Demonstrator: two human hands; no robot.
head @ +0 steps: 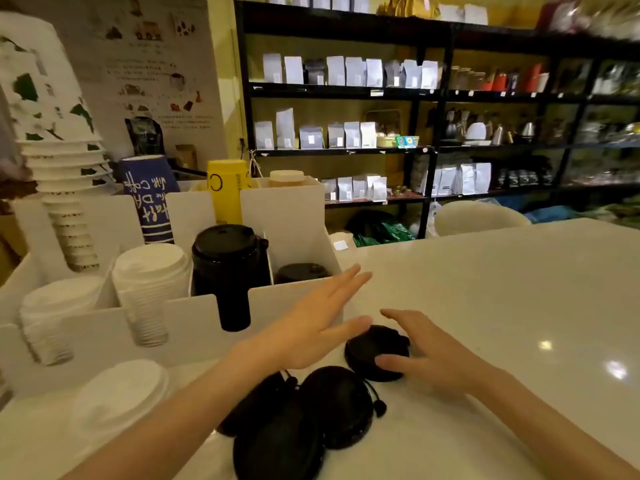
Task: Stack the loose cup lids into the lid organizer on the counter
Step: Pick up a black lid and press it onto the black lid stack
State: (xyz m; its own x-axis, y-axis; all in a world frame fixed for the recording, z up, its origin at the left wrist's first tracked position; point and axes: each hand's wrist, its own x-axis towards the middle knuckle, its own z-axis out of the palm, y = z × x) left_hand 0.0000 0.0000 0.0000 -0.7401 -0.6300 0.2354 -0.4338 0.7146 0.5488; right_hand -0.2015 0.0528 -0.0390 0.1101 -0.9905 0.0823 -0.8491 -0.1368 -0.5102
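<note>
Right now, from the head view, the right hand (pixel 429 351) has thumb and fingers closed around a black lid (pixel 375 351) resting on the white counter (pixel 502 289). Its neighbour, the left hand (pixel 311 323), hovers flat, fingers spread, holding nothing, beside the white lid organizer (pixel 194 317). Nearer, three loose black lids (pixel 304 420) overlap.

Bare counter (pixel 485 289) right of organizer (pixel 294 216)

Warm, dim indoor light is falling from above — two ceiling lamps are glaring off the glossy counter (pixel 519 289) at near right. Wide-angle distortion is bending the edges, and the far-right shelves (pixel 519 98) are smearing into blur.
</note>
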